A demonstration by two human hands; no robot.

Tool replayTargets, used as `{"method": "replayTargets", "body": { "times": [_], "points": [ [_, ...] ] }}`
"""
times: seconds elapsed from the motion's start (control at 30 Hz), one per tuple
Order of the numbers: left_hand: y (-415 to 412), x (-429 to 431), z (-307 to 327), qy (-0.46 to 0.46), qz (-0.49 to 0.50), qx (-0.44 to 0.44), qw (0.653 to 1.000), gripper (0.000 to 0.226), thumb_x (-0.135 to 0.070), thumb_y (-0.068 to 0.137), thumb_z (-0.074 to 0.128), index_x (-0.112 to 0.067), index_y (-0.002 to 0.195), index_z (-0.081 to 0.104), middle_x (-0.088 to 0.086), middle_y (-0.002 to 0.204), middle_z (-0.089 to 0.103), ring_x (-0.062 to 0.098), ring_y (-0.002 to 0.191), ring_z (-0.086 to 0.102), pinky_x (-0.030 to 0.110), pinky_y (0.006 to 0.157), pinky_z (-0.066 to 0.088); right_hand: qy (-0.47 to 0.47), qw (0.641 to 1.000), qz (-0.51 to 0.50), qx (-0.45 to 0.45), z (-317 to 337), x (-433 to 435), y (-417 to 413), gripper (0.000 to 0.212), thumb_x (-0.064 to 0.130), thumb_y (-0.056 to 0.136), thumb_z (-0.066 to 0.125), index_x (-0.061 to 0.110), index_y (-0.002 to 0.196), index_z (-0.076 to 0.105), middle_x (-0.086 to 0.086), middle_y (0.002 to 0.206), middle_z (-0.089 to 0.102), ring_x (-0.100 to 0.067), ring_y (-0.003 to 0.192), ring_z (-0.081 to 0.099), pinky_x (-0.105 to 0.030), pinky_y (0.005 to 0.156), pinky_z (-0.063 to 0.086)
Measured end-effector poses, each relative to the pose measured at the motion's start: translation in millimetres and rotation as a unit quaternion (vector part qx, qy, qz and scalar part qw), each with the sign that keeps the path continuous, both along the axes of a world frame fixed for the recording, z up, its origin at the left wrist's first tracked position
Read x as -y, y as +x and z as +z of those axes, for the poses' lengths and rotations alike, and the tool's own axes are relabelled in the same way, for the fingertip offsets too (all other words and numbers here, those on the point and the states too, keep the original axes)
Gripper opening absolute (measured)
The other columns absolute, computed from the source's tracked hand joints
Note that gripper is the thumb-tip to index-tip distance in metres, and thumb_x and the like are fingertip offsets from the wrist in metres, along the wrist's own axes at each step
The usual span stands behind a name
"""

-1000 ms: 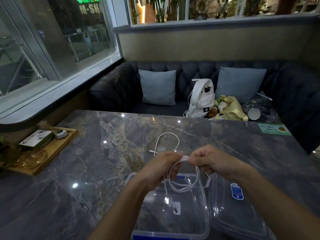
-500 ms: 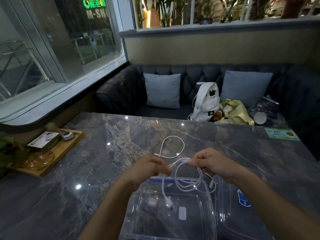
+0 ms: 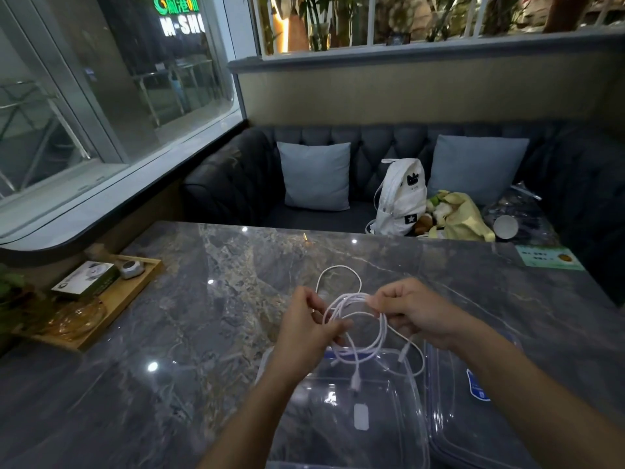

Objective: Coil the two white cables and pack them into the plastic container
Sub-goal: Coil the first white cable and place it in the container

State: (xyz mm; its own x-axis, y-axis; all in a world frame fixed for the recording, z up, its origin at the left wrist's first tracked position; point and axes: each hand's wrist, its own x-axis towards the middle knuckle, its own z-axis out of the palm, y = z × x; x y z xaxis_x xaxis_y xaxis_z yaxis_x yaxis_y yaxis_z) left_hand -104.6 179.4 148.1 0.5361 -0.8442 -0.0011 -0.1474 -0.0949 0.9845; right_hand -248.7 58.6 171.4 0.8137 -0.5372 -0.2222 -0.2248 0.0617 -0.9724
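A white cable [image 3: 367, 340] hangs in loose loops between my two hands, just above the far rim of the clear plastic container [image 3: 341, 431]. My left hand [image 3: 304, 330] pinches the loops on their left side. My right hand [image 3: 416, 309] grips the top of the loops on the right. One plug end dangles down over the container. A second white cable [image 3: 338, 270] lies in a single loop on the marble table [image 3: 220, 316] just beyond my hands. The container's clear lid [image 3: 473, 401] lies flat to its right.
A wooden tray [image 3: 111, 299] with a small box and an amber glass dish sits at the table's left edge. Behind the table a dark sofa [image 3: 236, 184] holds two grey cushions, a white backpack [image 3: 402, 198] and a yellow bag [image 3: 463, 218]. A green card [image 3: 548, 257] lies far right.
My hands have moved apart, and the tight coil has opened into wider, looser loops. The view has tilted upward a little, so the container sits lower in the frame.
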Motion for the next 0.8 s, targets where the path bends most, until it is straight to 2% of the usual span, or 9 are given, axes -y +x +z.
{"method": "replayTargets", "body": {
  "times": [0.07, 0.17, 0.23, 0.3, 0.37, 0.4, 0.53, 0.63, 0.8],
  "points": [
    [-3, 2, -2, 0.022, 0.037, 0.066, 0.997, 0.031, -0.003, 0.076, 0.07, -0.017, 0.077, 0.042, 0.006, 0.071, 0.056, 0.016, 0.053, 0.061, 0.041, 0.055, 0.058, -0.017, 1.0, 0.004, -0.002, -1, -4, 4, 0.037, 0.018, 0.087, 0.058, 0.018, 0.051, 0.056, 0.009, 0.041, 0.031, -0.004, 0.036, 0.022, -0.014, 0.035, 0.016],
    [-8, 5, -5, 0.039, 0.114, 0.233, 0.965, 0.023, -0.008, 0.084, 0.055, -0.025, 0.073, 0.044, -0.001, 0.073, 0.055, 0.017, 0.063, 0.057, 0.039, 0.057, 0.052, -0.024, 1.0, -0.001, 0.01, -2, -9, 10, 0.036, 0.019, 0.087, 0.059, 0.017, 0.051, 0.056, 0.004, 0.044, 0.03, -0.006, 0.039, 0.021, -0.016, 0.038, 0.014],
    [-10, 7, -5, 0.007, 0.143, 0.193, 0.971, 0.015, -0.007, 0.086, 0.052, -0.022, 0.085, 0.052, 0.0, 0.085, 0.059, 0.021, 0.073, 0.061, 0.043, 0.061, 0.055, -0.031, 0.999, -0.001, 0.019, 0, -10, 12, 0.035, 0.02, 0.087, 0.059, 0.017, 0.052, 0.057, 0.003, 0.045, 0.031, -0.006, 0.04, 0.023, -0.018, 0.039, 0.015],
    [-10, 9, -2, -0.024, 0.126, 0.081, 0.988, 0.015, -0.004, 0.088, 0.052, -0.017, 0.094, 0.058, 0.003, 0.094, 0.062, 0.022, 0.074, 0.065, 0.033, 0.056, 0.057, -0.04, 0.999, 0.006, 0.023, 4, -11, 13, 0.034, 0.019, 0.087, 0.059, 0.017, 0.053, 0.058, 0.005, 0.044, 0.032, -0.006, 0.039, 0.024, -0.017, 0.038, 0.016],
    [-7, 9, 1, -0.048, 0.049, -0.009, 0.998, 0.016, -0.001, 0.087, 0.056, -0.014, 0.088, 0.067, 0.004, 0.083, 0.067, 0.016, 0.069, 0.066, 0.019, 0.055, 0.052, -0.039, 0.999, 0.002, 0.023, 5, -10, 12, 0.034, 0.017, 0.087, 0.058, 0.017, 0.054, 0.057, 0.007, 0.042, 0.033, -0.005, 0.038, 0.025, -0.015, 0.036, 0.017],
    [-5, 8, 2, -0.049, 0.007, -0.011, 0.999, 0.015, -0.003, 0.084, 0.061, -0.015, 0.083, 0.069, 0.0, 0.076, 0.068, 0.009, 0.067, 0.064, 0.015, 0.058, 0.05, -0.034, 0.999, -0.004, 0.022, 5, -8, 11, 0.033, 0.017, 0.087, 0.058, 0.016, 0.054, 0.057, 0.007, 0.041, 0.033, -0.004, 0.037, 0.024, -0.014, 0.035, 0.017],
    [11, -1, 5, -0.008, -0.124, 0.123, 0.985, 0.011, -0.021, 0.085, 0.063, -0.023, 0.075, 0.066, -0.015, 0.068, 0.06, -0.004, 0.063, 0.053, 0.01, 0.062, 0.041, -0.014, 0.999, -0.03, 0.016, 6, 0, -3, 0.03, 0.016, 0.085, 0.06, 0.013, 0.055, 0.056, 0.005, 0.043, 0.032, -0.005, 0.037, 0.023, -0.014, 0.034, 0.017],
    [20, -7, 10, 0.015, -0.192, 0.178, 0.965, 0.02, -0.023, 0.091, 0.055, -0.013, 0.082, 0.069, -0.005, 0.068, 0.062, 0.0, 0.064, 0.052, 0.013, 0.063, 0.041, -0.011, 1.0, -0.019, 0.009, 4, 3, -13, 0.034, 0.016, 0.085, 0.06, 0.017, 0.051, 0.056, 0.003, 0.045, 0.031, -0.006, 0.039, 0.022, -0.016, 0.037, 0.015],
    [16, -5, 13, 0.072, -0.157, 0.346, 0.922, 0.023, -0.035, 0.089, 0.056, -0.019, 0.085, 0.072, 0.001, 0.062, 0.059, 0.008, 0.055, 0.046, 0.029, 0.06, 0.04, -0.035, 0.999, -0.013, -0.006, -3, 5, -22, 0.034, 0.02, 0.083, 0.062, 0.018, 0.05, 0.054, 0.002, 0.047, 0.031, -0.008, 0.041, 0.023, -0.022, 0.041, 0.015]
  ]
}}
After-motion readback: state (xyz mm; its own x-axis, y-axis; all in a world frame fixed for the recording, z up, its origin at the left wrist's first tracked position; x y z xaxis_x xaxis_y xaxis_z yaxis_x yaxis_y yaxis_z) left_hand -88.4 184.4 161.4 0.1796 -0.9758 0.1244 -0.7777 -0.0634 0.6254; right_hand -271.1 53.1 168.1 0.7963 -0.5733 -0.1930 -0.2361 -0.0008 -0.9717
